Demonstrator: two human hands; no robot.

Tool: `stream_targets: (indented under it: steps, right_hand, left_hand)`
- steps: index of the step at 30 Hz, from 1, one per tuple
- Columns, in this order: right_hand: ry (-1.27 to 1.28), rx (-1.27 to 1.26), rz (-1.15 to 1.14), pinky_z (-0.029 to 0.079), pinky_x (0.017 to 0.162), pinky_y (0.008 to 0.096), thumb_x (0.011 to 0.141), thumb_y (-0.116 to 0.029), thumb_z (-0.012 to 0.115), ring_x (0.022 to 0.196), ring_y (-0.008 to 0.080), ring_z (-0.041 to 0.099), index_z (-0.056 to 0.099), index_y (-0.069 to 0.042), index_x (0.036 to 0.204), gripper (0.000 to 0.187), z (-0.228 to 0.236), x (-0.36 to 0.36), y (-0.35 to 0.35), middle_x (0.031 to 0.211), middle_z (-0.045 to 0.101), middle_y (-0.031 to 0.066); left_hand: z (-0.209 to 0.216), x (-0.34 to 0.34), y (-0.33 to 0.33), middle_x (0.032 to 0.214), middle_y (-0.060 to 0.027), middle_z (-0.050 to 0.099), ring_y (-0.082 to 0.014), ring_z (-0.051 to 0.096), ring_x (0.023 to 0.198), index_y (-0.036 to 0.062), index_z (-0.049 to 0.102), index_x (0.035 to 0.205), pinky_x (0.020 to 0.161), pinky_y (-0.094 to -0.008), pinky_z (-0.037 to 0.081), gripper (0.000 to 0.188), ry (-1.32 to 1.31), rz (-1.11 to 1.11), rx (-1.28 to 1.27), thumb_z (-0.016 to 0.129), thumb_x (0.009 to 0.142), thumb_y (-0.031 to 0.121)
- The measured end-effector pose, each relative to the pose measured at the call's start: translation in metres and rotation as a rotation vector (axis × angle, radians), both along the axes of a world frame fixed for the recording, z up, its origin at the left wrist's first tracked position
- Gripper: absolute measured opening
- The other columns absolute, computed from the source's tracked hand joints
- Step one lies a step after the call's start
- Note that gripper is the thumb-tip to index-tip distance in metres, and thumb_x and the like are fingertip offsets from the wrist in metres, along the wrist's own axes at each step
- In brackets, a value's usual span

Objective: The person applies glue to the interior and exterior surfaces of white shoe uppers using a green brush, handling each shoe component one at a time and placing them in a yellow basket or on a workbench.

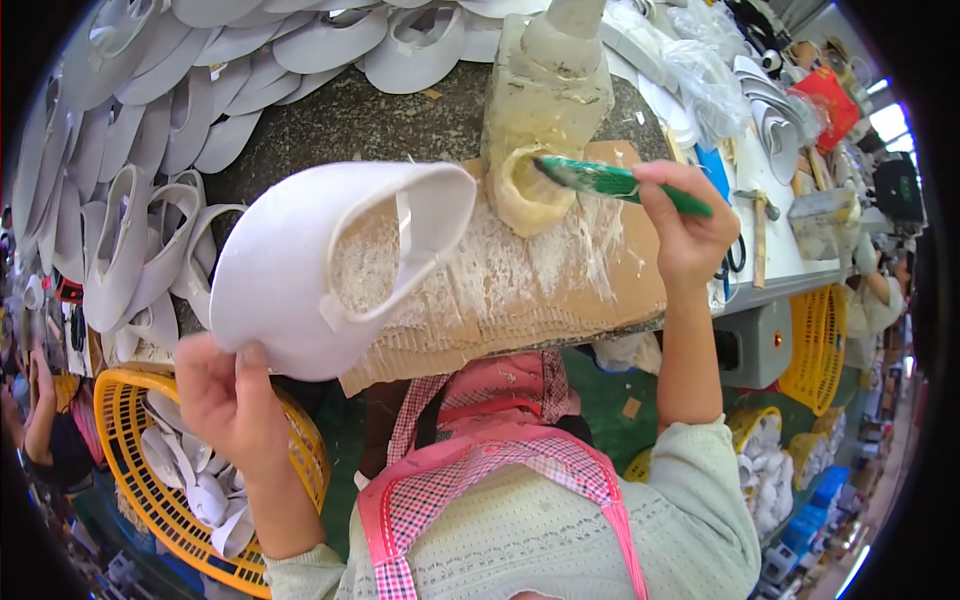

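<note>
My left hand [238,410] pinches the lower edge of a white sun visor [280,255], thumb against its brim. The visor is raised and tilted, its headband opening towards the right. In my right hand [692,222] is a brush with a green handle [615,182], held between thumb and fingers. Its dark tip reaches into the round mouth of a crusted, yellowish pot [535,218]. That pot joins a cloudy, residue-coated container [545,105]. Beneath the visor and pot lies a sheet of cardboard [610,270], smeared with whitish dried residue. What the pot holds is hidden.
Many white visors [250,45] are stacked along the table's far and left sides. A yellow basket [120,470] with white pieces stands at my left. A hammer [760,210] lies on the white table at right, near plastic bags [700,75]. Other people work nearby.
</note>
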State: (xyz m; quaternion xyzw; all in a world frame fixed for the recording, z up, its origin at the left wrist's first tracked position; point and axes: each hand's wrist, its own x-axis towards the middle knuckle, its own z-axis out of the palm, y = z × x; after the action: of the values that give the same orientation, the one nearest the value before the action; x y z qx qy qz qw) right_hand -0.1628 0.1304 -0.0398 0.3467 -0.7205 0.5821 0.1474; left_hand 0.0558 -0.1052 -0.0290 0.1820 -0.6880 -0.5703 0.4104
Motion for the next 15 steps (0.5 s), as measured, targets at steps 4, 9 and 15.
stream_targets:
  steps: [4, 9, 15]
  right_hand:
    - [-0.163, -0.138, 0.178, 0.044, 0.058, 0.0200, 0.076, 0.001, 0.057, 0.067, 0.0105, 0.055, 0.062, 0.000, 0.083, 0.008, -0.017, -0.013, 0.018, 0.076, 0.060, 0.0063]
    - [-0.408, 0.033, 0.147, 0.044, 0.056, 0.0209, 0.075, 0.001, 0.059, 0.062, 0.0104, 0.055, 0.061, 0.002, 0.083, 0.008, -0.022, 0.016, 0.021, 0.078, 0.060, 0.0078]
    - [0.095, 0.002, 0.479, 0.046, 0.051, 0.0266, 0.065, 0.004, 0.062, 0.063, 0.0194, 0.058, 0.062, -0.004, 0.082, 0.019, -0.044, 0.035, -0.063, 0.077, 0.062, 0.0108]
  left_hand:
    - [-0.013, -0.002, -0.005, 0.074, 0.0008, 0.053, -0.0022, 0.045, 0.063, -0.0004, 0.051, 0.089, 0.057, -0.0155, 0.036, 0.009, -0.171, 0.009, -0.174, 0.052, 0.081, -0.001]
    - [0.000, -0.026, -0.021, 0.071, 0.0036, 0.050, -0.0008, 0.042, 0.061, 0.0002, 0.052, 0.087, 0.053, -0.0154, 0.034, 0.006, -0.266, -0.101, -0.164, 0.051, 0.081, -0.001]
    - [0.013, -0.065, -0.032, 0.068, 0.0006, 0.053, -0.0021, 0.044, 0.060, -0.0011, 0.053, 0.087, 0.053, -0.0173, 0.036, 0.011, -0.388, -0.252, -0.163, 0.048, 0.077, 0.001]
